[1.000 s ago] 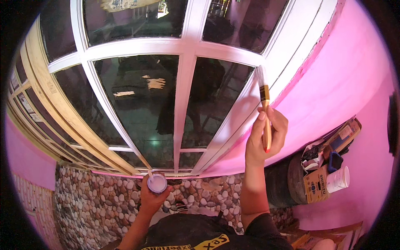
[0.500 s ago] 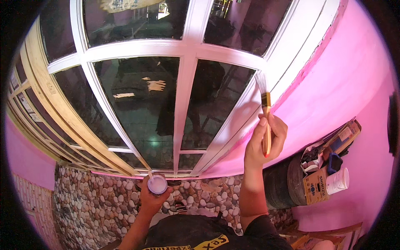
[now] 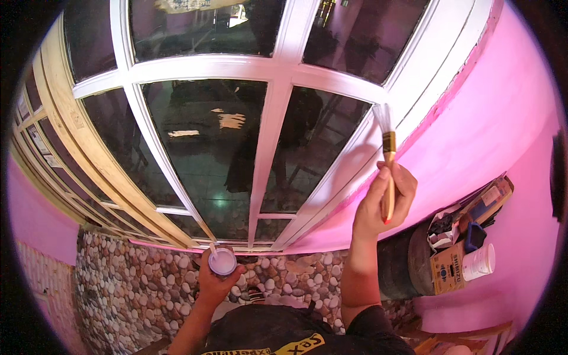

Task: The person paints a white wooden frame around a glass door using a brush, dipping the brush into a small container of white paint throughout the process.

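Note:
My right hand (image 3: 387,198) is closed round the wooden handle of a paintbrush (image 3: 389,145). The bristles point up and rest against the white window frame (image 3: 331,189), beside the corner of a dark glass pane (image 3: 322,136). Lower down, my left hand (image 3: 218,281) grips a small cup of whitish paint (image 3: 223,261), held upright near my body. A pale stick or handle (image 3: 213,249) shows at the cup's left rim; its kind is hard to make out.
Pink wall (image 3: 491,112) borders the frame on the right. Bare yellowish wooden frames (image 3: 89,130) stand at left. A dark drum (image 3: 408,260), a cardboard box (image 3: 448,269) and a white bucket (image 3: 478,262) sit at lower right. The floor (image 3: 136,290) has a pebble pattern.
My right hand and the paintbrush have shifted slightly right in view, as has the window frame. The bristles look more splayed. My left hand with the cup stays nearly still.

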`<act>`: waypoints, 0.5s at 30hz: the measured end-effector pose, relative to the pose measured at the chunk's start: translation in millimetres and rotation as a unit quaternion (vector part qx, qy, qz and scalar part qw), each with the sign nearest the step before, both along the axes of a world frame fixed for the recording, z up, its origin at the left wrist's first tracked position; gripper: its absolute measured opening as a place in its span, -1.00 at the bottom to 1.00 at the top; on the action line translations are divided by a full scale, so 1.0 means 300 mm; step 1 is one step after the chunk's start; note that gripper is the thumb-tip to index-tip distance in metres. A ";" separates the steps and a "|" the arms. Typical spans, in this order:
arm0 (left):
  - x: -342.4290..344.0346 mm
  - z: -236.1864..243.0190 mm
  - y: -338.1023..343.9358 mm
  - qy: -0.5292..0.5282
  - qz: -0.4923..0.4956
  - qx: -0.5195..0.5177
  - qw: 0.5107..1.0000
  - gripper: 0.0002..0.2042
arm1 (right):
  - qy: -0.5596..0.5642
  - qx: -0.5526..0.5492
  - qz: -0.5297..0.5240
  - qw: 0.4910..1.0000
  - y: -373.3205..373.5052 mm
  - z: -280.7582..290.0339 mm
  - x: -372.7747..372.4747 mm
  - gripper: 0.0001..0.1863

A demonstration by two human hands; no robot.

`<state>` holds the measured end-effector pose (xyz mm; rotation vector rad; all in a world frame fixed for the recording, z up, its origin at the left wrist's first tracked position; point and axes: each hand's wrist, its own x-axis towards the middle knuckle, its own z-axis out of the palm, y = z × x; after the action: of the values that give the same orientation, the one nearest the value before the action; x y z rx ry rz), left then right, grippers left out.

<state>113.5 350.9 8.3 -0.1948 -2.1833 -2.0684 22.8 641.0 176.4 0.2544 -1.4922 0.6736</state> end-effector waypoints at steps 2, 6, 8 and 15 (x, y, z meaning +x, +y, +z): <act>0.001 0.002 -0.001 -0.002 0.003 0.003 1.000 -0.48 | 0.012 -0.035 0.008 0.999 0.009 0.000 0.013 -0.78; 0.004 0.018 -0.002 -0.024 -0.003 0.022 0.999 -0.47 | -0.004 0.011 0.028 1.000 -0.039 0.017 0.010 -0.76; 0.003 0.022 -0.006 -0.036 -0.005 0.032 0.999 -0.46 | -0.003 0.018 0.010 1.000 -0.019 0.012 -0.004 -0.76; 0.007 -0.007 -0.028 0.011 -0.010 0.000 1.000 -0.40 | 0.019 -0.020 0.025 0.999 -0.021 0.017 0.034 -0.77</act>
<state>115.7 342.6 6.2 -0.2386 -2.1766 -2.0662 33.0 634.8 181.6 0.2718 -1.4383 0.7341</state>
